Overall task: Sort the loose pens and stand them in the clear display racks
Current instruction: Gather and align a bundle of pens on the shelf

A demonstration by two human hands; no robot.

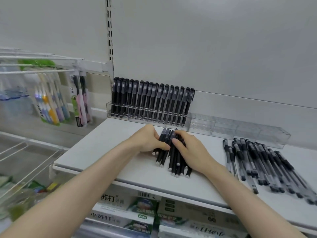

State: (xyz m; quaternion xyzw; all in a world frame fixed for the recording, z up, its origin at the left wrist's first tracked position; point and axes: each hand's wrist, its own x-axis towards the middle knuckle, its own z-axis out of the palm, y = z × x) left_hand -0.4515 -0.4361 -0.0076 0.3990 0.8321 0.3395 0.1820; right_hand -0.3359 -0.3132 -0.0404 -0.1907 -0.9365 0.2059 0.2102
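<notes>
As left hand (147,140) cups, right hand (193,152) clasps pens (172,158).

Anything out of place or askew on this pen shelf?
Nothing damaged: clear-barrel pens lie fanned loose on the shelf by the empty clear rack; the left hand and right hand grip an uneven pile of black pens.

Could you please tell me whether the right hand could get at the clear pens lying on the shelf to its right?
Probably yes: only bare shelf lies between the right hand and the clear pens, though that hand currently grips the black pens.
</notes>
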